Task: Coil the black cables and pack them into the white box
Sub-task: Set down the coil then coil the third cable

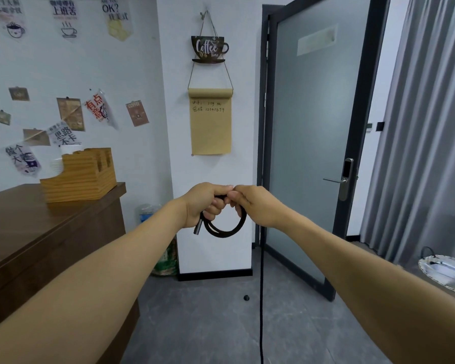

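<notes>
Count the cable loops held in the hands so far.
2 loops of the black cable, hanging together below the left hand and right hand; more may be hidden inside the fists.

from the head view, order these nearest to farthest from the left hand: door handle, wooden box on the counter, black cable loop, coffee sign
1. black cable loop, gripped in the left hand.
2. wooden box, on the counter, left.
3. door handle, right.
4. coffee sign, high on the wall.
</notes>
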Motion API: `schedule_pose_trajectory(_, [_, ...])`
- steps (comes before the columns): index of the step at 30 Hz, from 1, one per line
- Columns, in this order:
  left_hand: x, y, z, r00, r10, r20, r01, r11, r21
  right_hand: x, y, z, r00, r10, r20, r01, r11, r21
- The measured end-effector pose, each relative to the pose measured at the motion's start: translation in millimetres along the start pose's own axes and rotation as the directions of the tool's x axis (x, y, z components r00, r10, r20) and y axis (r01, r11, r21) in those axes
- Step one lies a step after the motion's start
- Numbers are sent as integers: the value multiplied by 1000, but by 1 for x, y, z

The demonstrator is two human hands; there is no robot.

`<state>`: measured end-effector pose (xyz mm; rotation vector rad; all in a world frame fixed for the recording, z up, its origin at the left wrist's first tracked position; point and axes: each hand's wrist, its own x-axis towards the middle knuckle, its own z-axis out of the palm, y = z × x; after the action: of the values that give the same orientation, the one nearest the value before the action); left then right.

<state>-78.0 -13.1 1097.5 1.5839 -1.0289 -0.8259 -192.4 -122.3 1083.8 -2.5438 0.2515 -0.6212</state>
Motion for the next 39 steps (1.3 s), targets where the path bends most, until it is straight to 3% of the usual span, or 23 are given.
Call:
schedule_pose_trajectory(4, [1,1,3,992,92,-84,-97,994,-52,3,-5,-4,995,52,-83,-50,998,25])
schedule_pose_trajectory(10, [-3,-5,9,992,109,-71,-120,975,-187,5,-9,-4,983,131,-127,-123,990,64])
schedule_pose_trajectory(17, [-6,6,9,994,43,-103,-79,920,-384,9,-18,-5,969,154,-193,-142,987,73])
schedule_pose_trajectory(24, [-8,13,2,999,-44,-13,36,932,-360,10,-17,-7,972,154,-176,-151,988,31])
schedule_pose_trajectory(31, [-3,5,5,982,44,-186,-76,983,-168,9,-12,-3,976,92,-198,-69,990,120])
schedule_pose_trajectory(39, [-8,0,-28,877,8,-481,-165,944,-285,-7,21,1,958,244,-149,-185,927,326])
